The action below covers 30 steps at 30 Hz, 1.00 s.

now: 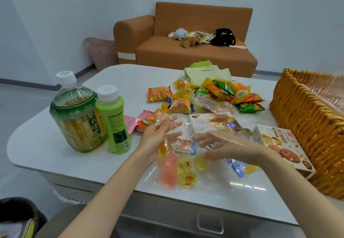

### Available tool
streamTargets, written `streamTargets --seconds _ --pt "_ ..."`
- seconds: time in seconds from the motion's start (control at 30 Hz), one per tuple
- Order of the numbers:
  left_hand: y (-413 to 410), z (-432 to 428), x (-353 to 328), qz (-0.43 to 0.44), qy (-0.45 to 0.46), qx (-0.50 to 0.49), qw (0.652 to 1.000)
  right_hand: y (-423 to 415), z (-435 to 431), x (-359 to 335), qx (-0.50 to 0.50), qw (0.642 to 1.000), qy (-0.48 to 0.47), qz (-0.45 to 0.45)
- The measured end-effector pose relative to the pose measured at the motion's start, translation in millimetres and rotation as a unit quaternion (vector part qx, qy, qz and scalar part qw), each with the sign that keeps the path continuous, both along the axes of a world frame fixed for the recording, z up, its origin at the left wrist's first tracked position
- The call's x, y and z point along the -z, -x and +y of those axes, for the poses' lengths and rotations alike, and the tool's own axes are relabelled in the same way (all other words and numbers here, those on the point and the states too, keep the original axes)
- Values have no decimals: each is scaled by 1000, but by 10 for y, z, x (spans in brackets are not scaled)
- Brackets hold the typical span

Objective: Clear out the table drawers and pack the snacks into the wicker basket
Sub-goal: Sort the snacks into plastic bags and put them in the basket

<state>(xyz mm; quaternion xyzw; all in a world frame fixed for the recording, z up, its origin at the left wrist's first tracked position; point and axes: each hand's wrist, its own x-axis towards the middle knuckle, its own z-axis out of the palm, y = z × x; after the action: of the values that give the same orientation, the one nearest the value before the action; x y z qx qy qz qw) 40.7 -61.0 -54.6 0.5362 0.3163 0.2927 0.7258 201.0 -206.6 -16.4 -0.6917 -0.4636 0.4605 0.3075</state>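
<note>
Reaching over the near edge of the white table [46,144], both hands meet at a clear plastic bag [167,178] of jelly cups. The left hand [158,135] is palm-up with straight, spread fingers. The right hand [219,143] is also spread, fingers pointing left, with the bag's film draped over it. About 4 jelly cups [187,179], pink and yellow, sag in the bag below the hands.

Just beyond lie a flat snack box [214,124] and a cookie box [283,144], the latter beside the wicker basket [307,126] at the table's right end. A heap of loose snack packets [214,92] covers the table's middle. 2 green bottles [78,117] stand at the left. A drawer [210,224] with a metal handle sits shut under the table's near edge. Behind the table is an orange sofa [186,51] with plush toys on it.
</note>
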Motion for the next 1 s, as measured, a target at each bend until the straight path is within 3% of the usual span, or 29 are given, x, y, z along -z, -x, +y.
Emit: streamTargets --seconds 0.1,0.23,0.33,0.4,0.47,0.6,0.67,0.73,0.77,0.9,1.0 --pt "-17 -43 -14 -5 -1 -22 1000 47 -23 71 46 998 40 36" --pt "-26 -78 -17 4 11 -5 1000 210 93 196 120 991 -55 29" --pt "-9 -103 -11 32 -5 -1 999 320 199 277 122 982 -66 128" --pt "21 -89 5 55 -37 -11 998 312 263 258 112 971 -26 209" --pt "63 -53 18 68 -64 -24 995 212 262 195 82 970 23 227" --pt "144 -16 2 95 -138 -43 985 -86 113 40 101 988 37 108" --pt "170 14 -1 105 -176 -61 977 -178 67 -31 140 986 41 -75" --pt "197 42 -16 115 -228 -77 964 -256 126 -22 200 927 28 -316" --pt "207 63 -10 128 -259 -81 954 -246 179 -30 237 899 -1 -368" --pt "239 86 -3 197 -387 -60 899 -139 472 -119 309 830 -132 -445" --pt "241 107 9 237 -450 -51 860 -67 752 -215 286 844 -197 -409"
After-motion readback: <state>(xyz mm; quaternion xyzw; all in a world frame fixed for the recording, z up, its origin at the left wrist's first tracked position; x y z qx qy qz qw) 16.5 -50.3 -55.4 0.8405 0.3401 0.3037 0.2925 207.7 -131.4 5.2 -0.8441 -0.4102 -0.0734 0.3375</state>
